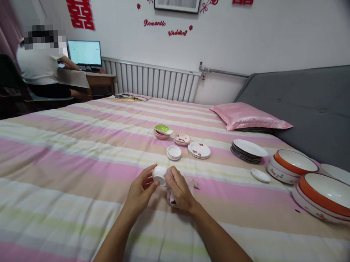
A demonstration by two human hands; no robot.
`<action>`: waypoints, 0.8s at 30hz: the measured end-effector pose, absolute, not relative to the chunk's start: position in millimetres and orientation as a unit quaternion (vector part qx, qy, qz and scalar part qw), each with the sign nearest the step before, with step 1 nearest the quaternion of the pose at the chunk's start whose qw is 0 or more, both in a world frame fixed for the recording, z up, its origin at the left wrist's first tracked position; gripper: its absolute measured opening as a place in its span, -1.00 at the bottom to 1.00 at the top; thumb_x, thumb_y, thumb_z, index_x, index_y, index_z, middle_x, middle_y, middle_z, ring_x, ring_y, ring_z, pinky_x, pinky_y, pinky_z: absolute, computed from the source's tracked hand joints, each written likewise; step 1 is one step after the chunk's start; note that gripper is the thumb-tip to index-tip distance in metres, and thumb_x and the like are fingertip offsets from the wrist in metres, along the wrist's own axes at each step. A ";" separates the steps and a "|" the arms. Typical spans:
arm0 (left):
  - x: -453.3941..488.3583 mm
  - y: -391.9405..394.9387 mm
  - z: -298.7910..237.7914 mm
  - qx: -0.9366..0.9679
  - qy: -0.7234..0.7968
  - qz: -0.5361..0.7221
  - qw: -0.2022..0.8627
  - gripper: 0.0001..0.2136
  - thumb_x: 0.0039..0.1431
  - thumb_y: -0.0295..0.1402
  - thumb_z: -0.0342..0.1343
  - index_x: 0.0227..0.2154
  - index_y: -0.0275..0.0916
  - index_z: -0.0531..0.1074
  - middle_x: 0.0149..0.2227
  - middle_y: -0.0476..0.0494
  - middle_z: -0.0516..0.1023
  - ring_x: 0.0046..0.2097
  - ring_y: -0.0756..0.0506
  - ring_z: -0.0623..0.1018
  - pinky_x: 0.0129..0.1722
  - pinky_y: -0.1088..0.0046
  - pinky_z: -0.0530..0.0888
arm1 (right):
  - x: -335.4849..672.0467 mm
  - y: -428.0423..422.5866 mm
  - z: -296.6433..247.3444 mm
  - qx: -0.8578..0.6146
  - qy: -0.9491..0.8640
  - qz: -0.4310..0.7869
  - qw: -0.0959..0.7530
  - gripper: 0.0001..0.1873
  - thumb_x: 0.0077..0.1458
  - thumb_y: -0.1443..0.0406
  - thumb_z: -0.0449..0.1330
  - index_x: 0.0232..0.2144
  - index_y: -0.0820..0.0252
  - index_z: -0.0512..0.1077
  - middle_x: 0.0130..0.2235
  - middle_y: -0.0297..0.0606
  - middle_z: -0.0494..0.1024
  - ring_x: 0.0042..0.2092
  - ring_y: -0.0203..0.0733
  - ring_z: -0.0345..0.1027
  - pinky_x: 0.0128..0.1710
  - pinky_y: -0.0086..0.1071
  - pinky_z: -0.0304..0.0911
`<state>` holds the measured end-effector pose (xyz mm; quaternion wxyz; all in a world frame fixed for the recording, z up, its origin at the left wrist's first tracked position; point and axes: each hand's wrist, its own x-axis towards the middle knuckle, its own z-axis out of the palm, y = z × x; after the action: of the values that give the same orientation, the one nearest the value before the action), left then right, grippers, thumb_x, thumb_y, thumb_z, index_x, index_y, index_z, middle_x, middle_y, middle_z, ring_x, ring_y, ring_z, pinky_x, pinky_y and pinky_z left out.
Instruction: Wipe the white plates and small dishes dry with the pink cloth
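My left hand [141,189] grips a small white cup [159,174] from the left, fingers curled round it, low over the striped bedspread [62,172]. My right hand [180,190] is closed on a pale pink cloth [170,197] and presses it against the cup's right side. Part of the cloth hangs below the right palm. Just beyond the hands sits a stack of small white dishes [174,152].
Farther on lie a green-topped dish stack [162,131], a red-patterned bowl [182,139], flowered saucers [199,150], dark-rimmed plates [248,150], a small white saucer [260,175] and orange-rimmed bowls [294,164]. A pink pillow [247,117] lies beyond. A person [41,63] sits at a desk far left.
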<state>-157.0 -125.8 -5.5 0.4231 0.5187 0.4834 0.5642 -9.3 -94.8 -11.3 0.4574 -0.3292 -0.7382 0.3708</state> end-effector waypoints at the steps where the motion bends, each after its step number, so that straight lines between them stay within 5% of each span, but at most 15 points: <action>1: -158.1 -124.9 -7.1 0.530 0.479 0.560 0.421 -0.52 -0.08 -0.33 0.18 -0.03 -0.23 0.31 -0.19 -0.17 0.50 -0.16 -0.14 0.51 -0.15 0.31 0.44 | -8.6 -94.8 -10.9 -0.329 -0.744 0.365 0.453 -0.81 0.20 0.21 -0.10 -0.43 0.12 0.18 -0.38 -0.35 0.26 -0.30 -0.22 0.13 -0.29 -0.36 0.06; 9: -153.6 -125.8 -8.7 0.484 0.468 0.597 0.437 -0.65 -0.12 -0.33 0.22 -0.21 -0.25 0.38 -0.22 -0.16 0.50 -0.20 -0.12 0.52 -0.19 0.36 0.42 | -8.6 -92.8 -11.6 -0.317 -0.748 0.354 0.463 -0.85 0.14 0.23 -0.05 -0.44 0.13 0.19 -0.42 -0.36 0.25 -0.34 -0.24 0.12 -0.33 -0.37 0.06; 24: -137.7 -132.0 -10.8 0.341 0.414 0.631 0.561 -0.65 -0.05 -0.31 0.23 -0.18 -0.21 0.30 -0.26 -0.09 0.54 -0.18 -0.02 0.52 -0.10 0.43 0.41 | -10.7 -90.1 -15.4 -0.288 -0.699 0.429 0.494 -0.81 0.19 0.16 -0.06 -0.37 0.13 0.18 -0.41 -0.41 0.21 -0.37 -0.31 0.10 -0.34 -0.40 0.06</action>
<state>-137.7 -132.0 -10.8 0.5614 0.3408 0.4135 0.6306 -10.7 -90.1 -15.4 0.4944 -0.2878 -0.6990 0.4291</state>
